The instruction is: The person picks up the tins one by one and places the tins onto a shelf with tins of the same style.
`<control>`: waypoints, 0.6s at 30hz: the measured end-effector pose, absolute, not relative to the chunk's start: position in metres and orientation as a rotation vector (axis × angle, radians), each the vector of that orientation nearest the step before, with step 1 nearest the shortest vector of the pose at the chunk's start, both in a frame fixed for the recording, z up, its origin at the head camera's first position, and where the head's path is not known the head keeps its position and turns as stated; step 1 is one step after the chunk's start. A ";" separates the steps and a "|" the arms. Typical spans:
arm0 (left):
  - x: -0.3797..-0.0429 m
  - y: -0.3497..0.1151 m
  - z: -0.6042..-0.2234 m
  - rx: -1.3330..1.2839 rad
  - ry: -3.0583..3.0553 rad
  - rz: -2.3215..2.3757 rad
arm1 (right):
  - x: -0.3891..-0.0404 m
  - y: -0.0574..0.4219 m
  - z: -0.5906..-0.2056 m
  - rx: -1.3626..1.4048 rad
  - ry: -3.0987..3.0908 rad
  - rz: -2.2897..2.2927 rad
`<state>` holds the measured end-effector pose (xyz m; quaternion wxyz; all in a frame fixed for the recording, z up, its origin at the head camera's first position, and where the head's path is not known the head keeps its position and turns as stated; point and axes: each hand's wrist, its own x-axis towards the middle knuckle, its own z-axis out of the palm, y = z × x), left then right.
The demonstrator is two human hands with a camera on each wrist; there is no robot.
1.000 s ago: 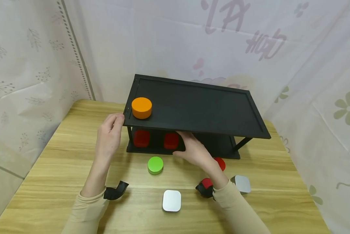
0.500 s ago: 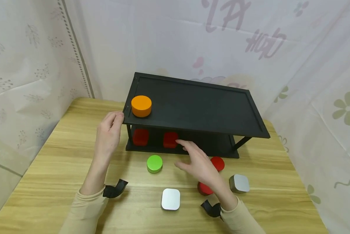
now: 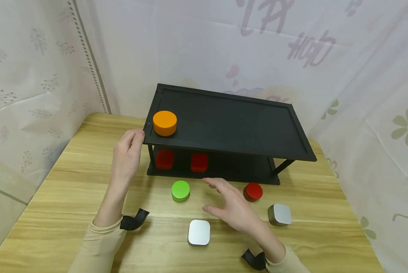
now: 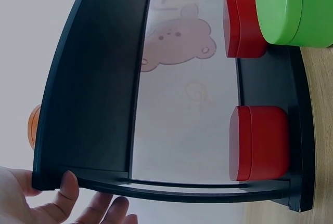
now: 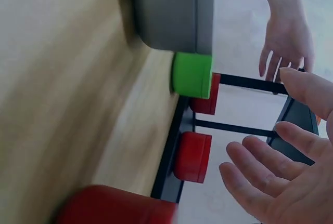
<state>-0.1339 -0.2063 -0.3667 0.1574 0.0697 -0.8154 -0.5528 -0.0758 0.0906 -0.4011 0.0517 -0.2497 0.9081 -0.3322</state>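
While the left hand (image 3: 126, 153) grips the near left corner of the black shelf (image 3: 231, 127) up top, digits above and below it, the right hand (image 3: 232, 206) hangs over the wooden table (image 3: 64, 178) with nothing in its grasp. Its fingers stand open, a wide gap between them and the thumb! And the shelf itself, standing by the table's far edge: up top sits an orange tin (image 3: 164, 123), right by the left edge and near that gripped corner. Down on the lower board (image 3: 238, 168), the left red box (image 3: 164, 160) sits at the left end, and the right red box (image 3: 199, 163) just beside it, a gap between the two. Out front on the table, a green tin (image 3: 180, 190), near the shelf's lower front edge. A round red tin (image 3: 253, 192) stands farther right, close to that same edge, with a silver box (image 3: 280, 214) beyond it toward the table's right edge. A second silver box (image 3: 199, 232), there, toward the table's near edge, left of the right hand, untouched.
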 end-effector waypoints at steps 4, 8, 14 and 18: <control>-0.134 -0.206 -0.367 0.201 -2.330 -1.571 | -0.070 0.092 -0.406 -0.803 2.771 -1.000; -0.134 -0.206 -0.367 0.205 -2.331 -1.566 | -0.065 0.094 -0.411 -0.816 2.734 -1.010; -0.135 -0.206 -0.367 0.211 -2.335 -1.566 | -0.060 0.095 -0.419 -0.873 2.679 -0.978; -0.135 -0.206 -0.367 0.210 -2.340 -1.560 | -0.057 0.097 -0.422 -0.896 2.657 -0.937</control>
